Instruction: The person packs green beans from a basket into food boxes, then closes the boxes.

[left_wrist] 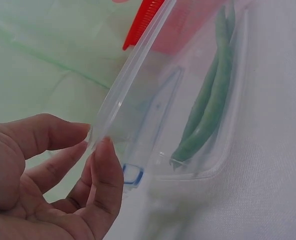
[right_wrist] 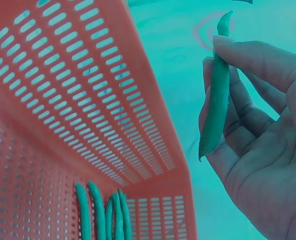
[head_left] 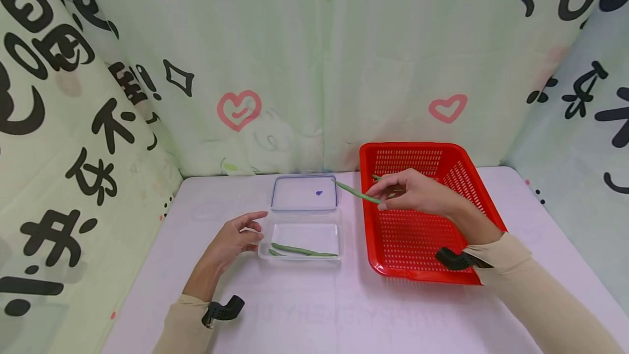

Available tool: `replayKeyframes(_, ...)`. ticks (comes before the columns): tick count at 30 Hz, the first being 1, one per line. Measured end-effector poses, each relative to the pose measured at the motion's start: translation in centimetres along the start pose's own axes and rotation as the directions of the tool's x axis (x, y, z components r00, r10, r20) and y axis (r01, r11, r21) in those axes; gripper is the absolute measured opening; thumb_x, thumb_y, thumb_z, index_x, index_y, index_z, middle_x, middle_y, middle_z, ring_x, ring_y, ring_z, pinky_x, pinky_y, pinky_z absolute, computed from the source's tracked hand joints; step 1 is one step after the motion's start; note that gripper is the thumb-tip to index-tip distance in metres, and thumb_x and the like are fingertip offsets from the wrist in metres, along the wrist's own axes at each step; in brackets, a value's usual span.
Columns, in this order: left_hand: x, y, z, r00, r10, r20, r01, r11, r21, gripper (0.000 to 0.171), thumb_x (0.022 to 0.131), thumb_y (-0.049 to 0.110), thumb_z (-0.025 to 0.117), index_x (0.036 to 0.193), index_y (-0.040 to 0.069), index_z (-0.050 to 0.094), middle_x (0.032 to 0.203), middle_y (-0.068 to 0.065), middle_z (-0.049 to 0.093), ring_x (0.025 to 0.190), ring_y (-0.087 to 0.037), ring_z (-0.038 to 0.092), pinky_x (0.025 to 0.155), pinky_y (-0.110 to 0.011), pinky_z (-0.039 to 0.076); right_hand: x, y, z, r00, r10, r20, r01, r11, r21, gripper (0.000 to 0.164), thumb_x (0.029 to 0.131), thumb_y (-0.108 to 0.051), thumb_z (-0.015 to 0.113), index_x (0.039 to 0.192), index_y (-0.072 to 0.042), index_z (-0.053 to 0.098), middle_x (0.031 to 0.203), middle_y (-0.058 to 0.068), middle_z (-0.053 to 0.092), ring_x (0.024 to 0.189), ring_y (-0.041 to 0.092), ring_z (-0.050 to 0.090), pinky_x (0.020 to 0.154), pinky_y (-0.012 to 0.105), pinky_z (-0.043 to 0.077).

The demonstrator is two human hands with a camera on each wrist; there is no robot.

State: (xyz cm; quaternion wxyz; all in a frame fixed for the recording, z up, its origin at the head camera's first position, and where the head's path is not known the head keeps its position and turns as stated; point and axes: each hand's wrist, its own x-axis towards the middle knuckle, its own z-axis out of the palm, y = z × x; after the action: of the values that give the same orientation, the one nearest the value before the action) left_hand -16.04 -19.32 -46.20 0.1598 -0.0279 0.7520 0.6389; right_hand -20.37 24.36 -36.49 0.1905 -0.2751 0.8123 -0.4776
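My right hand [head_left: 417, 193] pinches a green bean [head_left: 357, 191] over the left side of the red basket. In the right wrist view the bean [right_wrist: 219, 95] is held between thumb and fingers, its tip reaching past the thumb. At the left, my left hand [head_left: 239, 239] pinches the near-left wall of a clear plastic container [head_left: 300, 217]. The left wrist view has thumb and fingertips at its rim [left_wrist: 119, 95]. Inside the container, green beans [head_left: 304, 250] lie along the near side. Several more beans [right_wrist: 99, 210] lie in the basket, mostly hidden by my right hand in the head view.
The red perforated basket [head_left: 434, 275] stands on the right of the pale table [head_left: 295, 310]. Behind the container lies a clear lid with a blue edge [head_left: 303, 193]. Printed curtains [head_left: 295, 70] hang at the back and both sides.
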Motion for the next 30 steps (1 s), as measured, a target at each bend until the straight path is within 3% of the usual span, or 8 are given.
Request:
replayKeyframes(7,0.0,0.1,0.0,1.000,-0.003,-0.004,0.003,1.000,0.003,0.057,0.090,-0.006,0.067,0.144,0.010,0.057,0.108,-0.009,0.052,0.088,-0.020,0.056,0.074,-0.030,0.057,0.8,-0.4,0.8,1.000,-0.028,0.012,0.028,1.000,0.009,0.029,0.088,-0.012,0.078,0.117,-0.011,0.075,0.099,0.011,0.073,0.093,0.029,0.067,0.081,0.034,0.059)
replayKeyframes(12,0.0,0.0,-0.1,1.000,0.006,0.006,-0.006,1.000,0.000,0.058,0.090,-0.005,0.066,0.145,0.009,0.057,0.108,-0.009,0.051,0.087,-0.019,0.056,0.073,-0.029,0.058,1.3,-0.8,1.3,0.999,-0.027,0.017,0.027,1.000,0.006,0.029,0.088,-0.013,0.079,0.117,-0.013,0.076,0.104,0.014,0.073,0.094,0.029,0.066,0.082,0.035,0.060)
replayKeyframes(19,-0.2,0.1,-0.1,1.000,0.010,0.013,-0.010,1.000,-0.009,0.058,0.089,-0.005,0.066,0.145,0.010,0.057,0.108,-0.009,0.051,0.088,-0.019,0.057,0.073,-0.029,0.058,2.0,-1.3,2.3,0.999,-0.023,0.037,0.022,0.999,0.024,0.028,0.088,-0.010,0.078,0.116,-0.015,0.076,0.105,0.006,0.073,0.095,0.029,0.066,0.083,0.035,0.059)
replayKeyframes(30,-0.2,0.1,0.0,1.000,-0.002,0.010,0.002,1.000,-0.009,0.057,0.091,-0.006,0.065,0.145,0.010,0.056,0.109,-0.010,0.051,0.089,-0.020,0.057,0.075,-0.030,0.058,4.0,-2.2,3.8,0.996,-0.047,0.080,0.045,0.999,0.023,0.027,0.089,-0.012,0.078,0.115,-0.017,0.077,0.108,0.007,0.071,0.098,0.028,0.065,0.084,0.034,0.059)
